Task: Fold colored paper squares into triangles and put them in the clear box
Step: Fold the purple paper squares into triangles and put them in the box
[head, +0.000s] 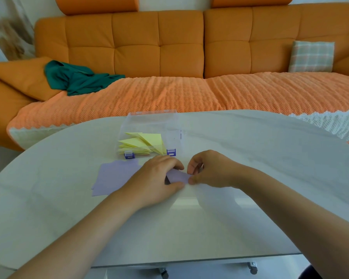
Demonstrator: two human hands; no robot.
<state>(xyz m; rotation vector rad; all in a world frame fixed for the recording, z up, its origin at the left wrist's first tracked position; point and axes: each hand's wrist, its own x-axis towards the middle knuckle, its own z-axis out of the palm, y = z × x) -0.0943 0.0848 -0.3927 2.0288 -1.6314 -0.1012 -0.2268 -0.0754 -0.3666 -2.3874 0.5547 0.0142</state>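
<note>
A small lilac paper piece [177, 176] lies on the white table [250, 158], pinched between both hands. My left hand [155, 182] covers its left part with thumb and fingers closed on it. My right hand [210, 170] grips its right tip with thumb and forefinger. A stack of flat lilac paper squares [115, 177] lies to the left, partly under my left wrist. Behind the hands stands the clear box [169, 125] with purple latches, its lid open, holding several folded yellow triangles [143, 142].
An orange sofa [159, 47] with a textured orange throw runs behind the table. A green cloth [77, 78] lies on its left side and a plaid cushion [311, 56] on its right. The table's near edge [189, 260] is close to me.
</note>
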